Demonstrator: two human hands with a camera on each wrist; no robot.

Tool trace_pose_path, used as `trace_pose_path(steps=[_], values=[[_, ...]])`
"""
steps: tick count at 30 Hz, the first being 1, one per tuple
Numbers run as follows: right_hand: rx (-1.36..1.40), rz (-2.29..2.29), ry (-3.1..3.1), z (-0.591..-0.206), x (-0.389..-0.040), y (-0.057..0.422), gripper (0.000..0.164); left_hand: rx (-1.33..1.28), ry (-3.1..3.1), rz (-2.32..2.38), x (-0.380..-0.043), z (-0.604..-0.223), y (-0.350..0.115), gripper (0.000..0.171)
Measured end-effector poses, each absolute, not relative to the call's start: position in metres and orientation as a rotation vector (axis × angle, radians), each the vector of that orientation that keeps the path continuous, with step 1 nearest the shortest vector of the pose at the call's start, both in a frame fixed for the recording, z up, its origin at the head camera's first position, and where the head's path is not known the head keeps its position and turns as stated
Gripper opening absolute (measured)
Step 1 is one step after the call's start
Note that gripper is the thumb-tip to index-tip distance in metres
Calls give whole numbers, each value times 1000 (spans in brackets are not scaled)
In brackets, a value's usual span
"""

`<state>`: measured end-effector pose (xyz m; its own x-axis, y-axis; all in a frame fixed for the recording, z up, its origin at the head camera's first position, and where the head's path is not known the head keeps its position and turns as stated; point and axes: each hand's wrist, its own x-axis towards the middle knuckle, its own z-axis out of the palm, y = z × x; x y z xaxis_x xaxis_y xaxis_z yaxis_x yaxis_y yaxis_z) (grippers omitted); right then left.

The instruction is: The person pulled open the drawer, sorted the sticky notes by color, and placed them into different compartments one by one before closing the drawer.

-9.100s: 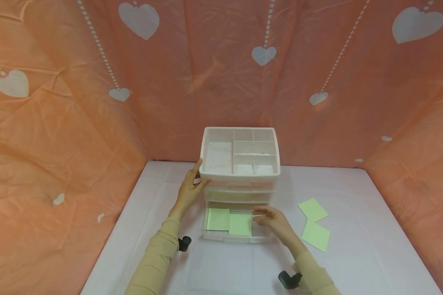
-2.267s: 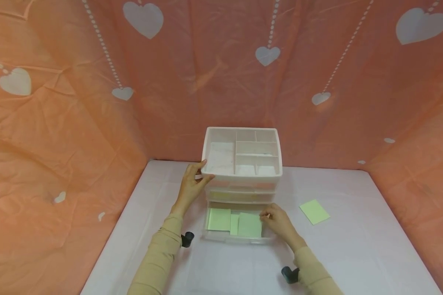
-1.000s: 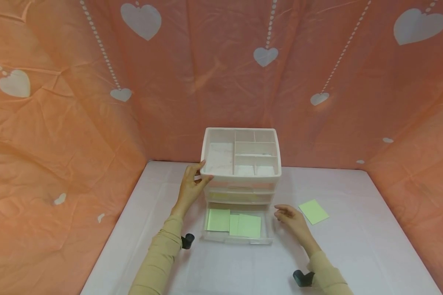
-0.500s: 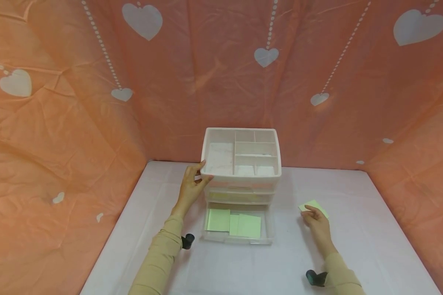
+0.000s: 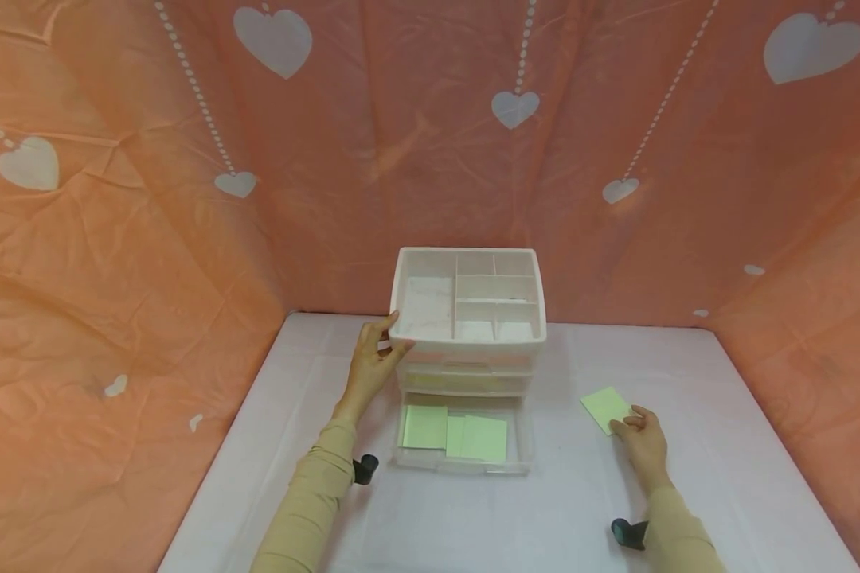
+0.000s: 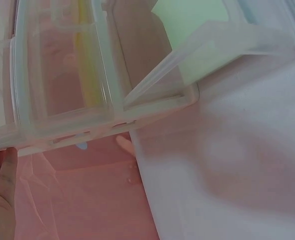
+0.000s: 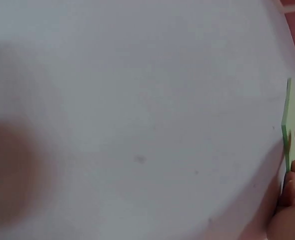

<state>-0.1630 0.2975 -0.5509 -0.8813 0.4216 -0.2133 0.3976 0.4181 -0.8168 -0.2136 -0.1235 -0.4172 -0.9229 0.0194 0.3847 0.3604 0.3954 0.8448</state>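
Note:
A white drawer organizer (image 5: 467, 344) stands at the back middle of the table, its lowest clear drawer (image 5: 514, 446) pulled out. In that drawer lie several pale green sticky note pads (image 5: 424, 427), two of them overlapping. My left hand (image 5: 369, 368) grips the organizer's front left corner, thumb at the front and fingers along the side; in the left wrist view its fingers (image 6: 6, 175) reach under the frame. On the table to the right, my right hand (image 5: 643, 446) pinches the near right corner of another green sticky note pad (image 5: 603, 408), also at the edge of the right wrist view.
The organizer's top tray (image 5: 428, 306) is split into several compartments. Something yellow (image 6: 87, 60) shows inside a closed drawer above the open one. An orange-pink cloth (image 5: 430, 175) with white hearts surrounds the white table (image 5: 473, 525) at the back and sides.
One pad from the right was laid in the drawer and let go. My right hand then moved right to the remaining pad and took its corner. The left hand stays at the organizer's corner.

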Motion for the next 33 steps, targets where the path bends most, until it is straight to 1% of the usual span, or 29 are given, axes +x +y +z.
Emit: trace_pose_path(steps=[3,10,11,13,18,20,27,33], values=[[-735,1478,-2656,-552,-165,301,66,-336,-2343,-1535,-214,-418,-123,54],[-669,1383,-2745,-552,-168,307,71,-341,-2308,-1542,-235,-447,-129,57],[-660,1362,-2762,-551,-167,307,72,-354,-2294,-1546,-235,-448,-129,57],[-644,1326,-2803,-550,-166,308,67,-365,-2285,-1544,-235,-449,-130,56],[-586,1270,-2896,-549,-164,308,69,-362,-2296,-1534,-234,-449,-130,56],[-576,1263,-2906,-549,-162,308,73,-356,-2305,-1527,-233,-450,-131,57],[-570,1233,-2843,-554,-156,304,71,-377,-2302,-1500,-233,-450,-131,57],[-539,1251,-2777,-560,-151,301,73,-373,-2312,-1512,-232,-449,-132,57]])
